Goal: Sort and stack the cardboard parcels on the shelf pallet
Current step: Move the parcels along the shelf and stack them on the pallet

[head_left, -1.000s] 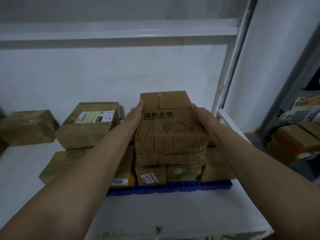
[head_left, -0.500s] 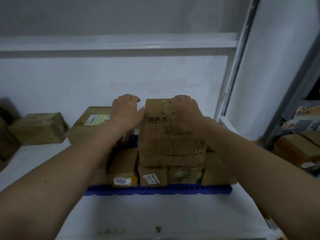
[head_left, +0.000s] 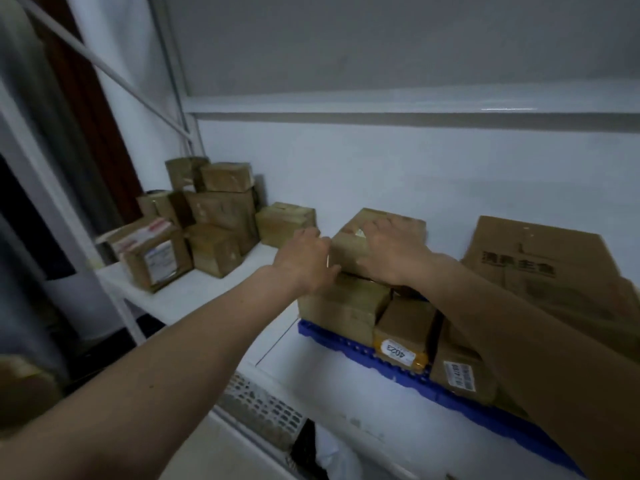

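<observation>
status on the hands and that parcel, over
Left hand and right hand on upper parcel, atop stack on blue pallet. Nothing in the way.

Parcels brown cardboard throughout. Printed box, right of frame: tan with dark characters on top. Pallet, lower centre: bright blue, ribbed edge. Small box at pallet front: brown, white label reading 4023, yellow tape strip. Neighbour box: white barcode label. Left pile box: white label, red-and-white tape. Shelf: white. Wall: pale blue-white, grey above.
</observation>
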Motion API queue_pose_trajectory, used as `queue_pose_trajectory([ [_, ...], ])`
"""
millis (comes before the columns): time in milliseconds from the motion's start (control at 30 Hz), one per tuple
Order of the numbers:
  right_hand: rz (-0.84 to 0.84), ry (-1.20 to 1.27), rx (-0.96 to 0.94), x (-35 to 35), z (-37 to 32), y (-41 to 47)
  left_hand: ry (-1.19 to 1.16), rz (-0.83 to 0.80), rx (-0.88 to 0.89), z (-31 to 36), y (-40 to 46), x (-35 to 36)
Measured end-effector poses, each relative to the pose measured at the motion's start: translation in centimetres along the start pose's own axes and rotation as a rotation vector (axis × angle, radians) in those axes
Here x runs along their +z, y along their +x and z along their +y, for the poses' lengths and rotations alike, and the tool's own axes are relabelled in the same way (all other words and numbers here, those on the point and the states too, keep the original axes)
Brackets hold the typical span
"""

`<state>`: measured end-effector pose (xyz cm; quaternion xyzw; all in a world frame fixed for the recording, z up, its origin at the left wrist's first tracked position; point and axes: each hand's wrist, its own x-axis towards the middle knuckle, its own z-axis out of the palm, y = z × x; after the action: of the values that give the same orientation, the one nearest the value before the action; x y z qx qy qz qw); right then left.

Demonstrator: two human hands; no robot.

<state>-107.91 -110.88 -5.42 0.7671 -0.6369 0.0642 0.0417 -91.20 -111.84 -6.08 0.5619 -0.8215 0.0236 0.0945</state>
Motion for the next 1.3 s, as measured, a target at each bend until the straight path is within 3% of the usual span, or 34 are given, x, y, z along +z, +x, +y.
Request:
queue_pose_trajectory([
  [567, -0.164, 0.016, -0.147, 3.2, -21.7, 8.6, -0.062, -0.065, -0.214, -22.5, -6.6, -0.9],
  [933, -0.154, 0.107, -0.224, 7.9, -38.4, 14.8, -0.071, -0.127, -0.294, -39.6, -12.1, -0.2],
  [1133, -0.199, 0.131, -0.216, 10.2, -42.5, 17.2, -0.136, -0.146, -0.279, -44.8, -12.3, 0.2],
  [1300, -0.125, 0.098, -0.223, 10.7, -42.7, 20.9, -0.230, -0.080, -0.278, -47.8, -9.9, 0.6],
])
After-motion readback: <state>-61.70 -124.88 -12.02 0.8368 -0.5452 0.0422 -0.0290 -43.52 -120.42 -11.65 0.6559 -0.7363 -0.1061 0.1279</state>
